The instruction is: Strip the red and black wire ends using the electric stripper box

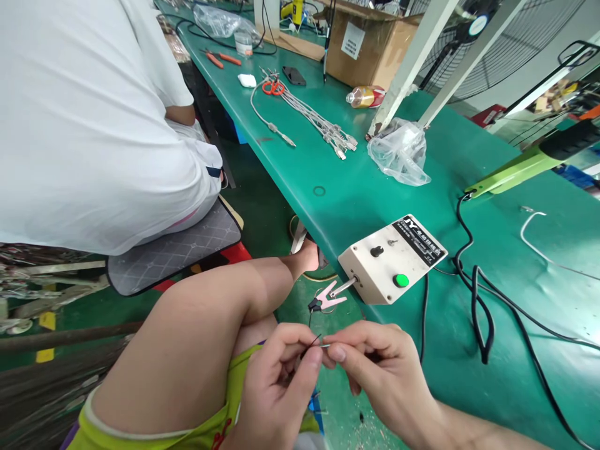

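Observation:
My left hand point(285, 381) is closed, thumb and forefinger pinching a thin black wire point(311, 317). That wire runs up to a pink clip point(332, 297) with black tips, which sits on the metal shaft of a cream control box point(382, 275) at the table's edge. My right hand point(387, 372) meets the left fingertip to fingertip, pinching a thin pale wire end point(327, 345). Where the two wires meet is partly covered by my fingers. A green button and a black knob show on the box's top.
Grey USB cables point(319, 119) lie bundled on the green table point(300, 169), near orange-handled scissors point(273, 87) and a phone point(294, 75). Black cords point(487, 287) trail across the right side. A clear plastic bag point(400, 153) lies by the post. Another person point(94, 125) sits close on the left.

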`<state>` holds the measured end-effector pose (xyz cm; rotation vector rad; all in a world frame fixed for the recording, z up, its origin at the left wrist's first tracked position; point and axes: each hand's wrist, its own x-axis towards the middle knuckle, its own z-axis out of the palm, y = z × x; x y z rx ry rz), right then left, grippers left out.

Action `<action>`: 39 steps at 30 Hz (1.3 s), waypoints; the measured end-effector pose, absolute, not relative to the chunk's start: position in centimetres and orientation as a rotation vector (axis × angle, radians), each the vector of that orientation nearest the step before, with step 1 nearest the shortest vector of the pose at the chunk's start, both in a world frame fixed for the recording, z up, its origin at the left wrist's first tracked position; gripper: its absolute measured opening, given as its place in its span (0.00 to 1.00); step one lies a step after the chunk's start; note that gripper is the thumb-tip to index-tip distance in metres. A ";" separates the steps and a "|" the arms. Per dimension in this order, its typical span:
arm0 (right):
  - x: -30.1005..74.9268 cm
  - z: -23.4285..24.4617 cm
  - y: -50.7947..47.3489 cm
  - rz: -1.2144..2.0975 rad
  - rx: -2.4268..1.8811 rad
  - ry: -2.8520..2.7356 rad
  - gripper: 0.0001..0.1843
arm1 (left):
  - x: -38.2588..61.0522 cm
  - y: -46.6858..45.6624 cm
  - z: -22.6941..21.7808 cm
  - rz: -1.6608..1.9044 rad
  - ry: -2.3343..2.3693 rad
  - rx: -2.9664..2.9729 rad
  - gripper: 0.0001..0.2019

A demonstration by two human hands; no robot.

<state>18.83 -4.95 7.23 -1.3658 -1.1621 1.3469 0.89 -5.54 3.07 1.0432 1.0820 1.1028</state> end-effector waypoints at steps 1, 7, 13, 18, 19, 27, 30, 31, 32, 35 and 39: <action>18.9 7.2 -5.0 1.347 -1.364 -1.172 0.15 | 0.8 -5.6 3.0 1.101 1.091 1.039 0.12; 18.9 7.4 -4.9 1.340 -1.365 -1.209 0.15 | 1.2 -5.1 3.3 1.152 1.079 1.042 0.13; 18.7 7.5 -4.7 1.282 -1.339 -1.255 0.12 | 1.4 -4.8 3.6 1.174 1.093 1.026 0.13; 18.8 7.4 -4.5 1.390 -1.386 -1.224 0.17 | 1.1 -5.1 3.4 1.169 1.065 0.996 0.14; 18.7 7.5 -4.3 1.427 -1.393 -1.200 0.19 | 1.0 -5.0 3.4 1.169 1.056 0.986 0.14; 18.4 6.5 -3.0 1.707 -1.284 -0.819 0.34 | 0.7 -3.4 3.2 1.214 1.139 0.975 0.07; 18.2 6.3 -2.6 1.725 -1.205 -0.684 0.27 | 0.8 -3.1 3.2 1.216 1.134 0.961 0.07; 18.1 6.4 -2.5 1.724 -1.191 -0.620 0.23 | 0.9 -3.1 3.3 1.221 1.127 0.951 0.07; 17.9 6.5 -2.5 1.718 -1.191 -0.552 0.21 | 0.9 -3.0 3.3 1.231 1.121 0.939 0.07; 17.4 6.6 -2.6 1.672 -1.254 -0.408 0.25 | 1.0 -2.9 3.4 1.251 1.115 0.912 0.06; 17.0 6.2 -2.8 1.614 -1.312 -0.349 0.30 | 1.1 -2.6 3.3 1.229 1.123 0.916 0.07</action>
